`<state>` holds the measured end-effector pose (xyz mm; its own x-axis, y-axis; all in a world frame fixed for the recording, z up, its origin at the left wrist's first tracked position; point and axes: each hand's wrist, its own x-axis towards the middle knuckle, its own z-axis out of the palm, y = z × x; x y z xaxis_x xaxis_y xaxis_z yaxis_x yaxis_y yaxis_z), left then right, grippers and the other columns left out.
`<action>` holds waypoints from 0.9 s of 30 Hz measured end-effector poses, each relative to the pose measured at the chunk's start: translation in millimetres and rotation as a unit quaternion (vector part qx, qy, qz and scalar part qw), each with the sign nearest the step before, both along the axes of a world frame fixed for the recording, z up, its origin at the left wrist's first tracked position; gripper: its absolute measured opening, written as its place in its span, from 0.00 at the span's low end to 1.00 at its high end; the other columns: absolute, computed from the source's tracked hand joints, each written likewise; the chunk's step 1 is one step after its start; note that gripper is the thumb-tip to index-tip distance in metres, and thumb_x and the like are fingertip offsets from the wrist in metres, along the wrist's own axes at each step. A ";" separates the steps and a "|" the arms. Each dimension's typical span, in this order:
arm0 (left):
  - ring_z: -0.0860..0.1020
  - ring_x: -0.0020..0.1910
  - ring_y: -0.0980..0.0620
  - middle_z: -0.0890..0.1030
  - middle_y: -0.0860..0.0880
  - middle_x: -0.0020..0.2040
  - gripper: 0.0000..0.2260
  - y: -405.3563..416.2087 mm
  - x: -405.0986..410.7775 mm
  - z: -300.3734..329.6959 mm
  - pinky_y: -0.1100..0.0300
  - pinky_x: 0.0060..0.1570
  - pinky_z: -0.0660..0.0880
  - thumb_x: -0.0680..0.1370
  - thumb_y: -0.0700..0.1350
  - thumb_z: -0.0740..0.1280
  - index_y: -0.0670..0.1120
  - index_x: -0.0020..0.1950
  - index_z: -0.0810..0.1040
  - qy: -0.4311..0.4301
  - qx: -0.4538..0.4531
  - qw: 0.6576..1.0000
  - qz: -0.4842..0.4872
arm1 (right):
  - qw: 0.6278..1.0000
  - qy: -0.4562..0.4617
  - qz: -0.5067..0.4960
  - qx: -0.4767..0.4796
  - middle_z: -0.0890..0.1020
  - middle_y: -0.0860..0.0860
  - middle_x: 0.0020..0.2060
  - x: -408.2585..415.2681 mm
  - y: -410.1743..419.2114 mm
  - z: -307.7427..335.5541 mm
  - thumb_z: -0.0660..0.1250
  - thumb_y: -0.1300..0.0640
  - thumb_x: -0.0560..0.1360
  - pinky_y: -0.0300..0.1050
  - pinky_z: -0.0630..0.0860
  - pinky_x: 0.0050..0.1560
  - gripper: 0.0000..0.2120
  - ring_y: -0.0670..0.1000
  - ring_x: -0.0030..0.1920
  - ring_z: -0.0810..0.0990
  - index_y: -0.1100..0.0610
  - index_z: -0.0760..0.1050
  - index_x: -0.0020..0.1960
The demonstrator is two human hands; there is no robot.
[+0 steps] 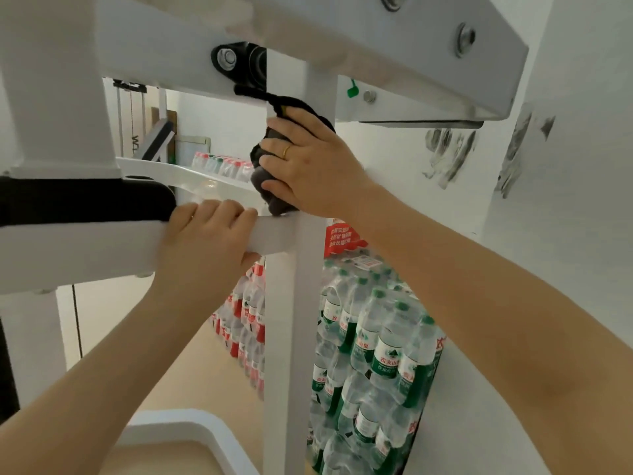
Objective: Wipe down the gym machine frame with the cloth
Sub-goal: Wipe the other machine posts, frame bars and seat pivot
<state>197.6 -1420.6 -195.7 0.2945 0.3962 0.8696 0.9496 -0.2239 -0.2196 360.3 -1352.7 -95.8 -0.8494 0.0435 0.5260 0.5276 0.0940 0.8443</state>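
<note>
The white gym machine frame [291, 320] fills the view, with a vertical post in the middle and a horizontal bar crossing it from the left. My right hand [308, 166] grips a dark grey cloth [262, 180] and presses it against the post just above the joint with the bar. A black strand of the cloth trails up toward a black pivot bolt [236, 60]. My left hand [205, 238] is curled over the horizontal bar just left of the post, fingers on top and thumb beneath.
A black pad [85, 197] sits on the bar at the left. Shrink-wrapped packs of green-labelled water bottles [373, 354] stand behind the post, red-labelled ones [246, 320] further left. A scuffed white wall [565, 234] is on the right. A white curved frame part [191, 430] lies low.
</note>
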 end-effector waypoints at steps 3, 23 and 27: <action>0.79 0.39 0.39 0.81 0.41 0.41 0.18 0.0 -2.0 1.2 0.50 0.46 0.71 0.62 0.45 0.78 0.40 0.47 0.80 -0.004 0.003 1.000 -0.001 | 0.999 0.021 0.018 -0.023 0.84 0.50 0.48 -2.1 -2.4 -8.3 0.53 0.48 0.79 0.51 0.60 0.68 0.22 0.55 0.58 0.79 0.56 0.83 0.44; 0.78 0.40 0.40 0.80 0.41 0.42 0.16 2.7 -1.2 -4.9 0.50 0.45 0.71 0.64 0.43 0.77 0.40 0.47 0.78 -0.019 0.006 1.000 0.000 | 0.986 0.085 0.020 -0.140 0.81 0.53 0.56 12.8 -14.6 -66.3 0.44 0.50 0.81 0.52 0.57 0.70 0.25 0.56 0.62 0.75 0.59 0.78 0.57; 0.79 0.42 0.39 0.81 0.40 0.43 0.16 3.5 -0.9 -8.0 0.50 0.46 0.73 0.65 0.44 0.76 0.39 0.49 0.78 -0.020 0.022 1.000 -0.009 | 0.994 0.080 0.003 -0.071 0.78 0.52 0.61 18.3 -6.9 -46.4 0.46 0.50 0.82 0.52 0.56 0.69 0.23 0.56 0.65 0.74 0.57 0.77 0.60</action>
<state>196.7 -1417.1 -203.8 0.2658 0.3527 0.8972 0.9537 -0.2323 -0.1912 378.6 -1359.6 -142.2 -0.7553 0.1225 0.6438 0.6537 0.2098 0.7271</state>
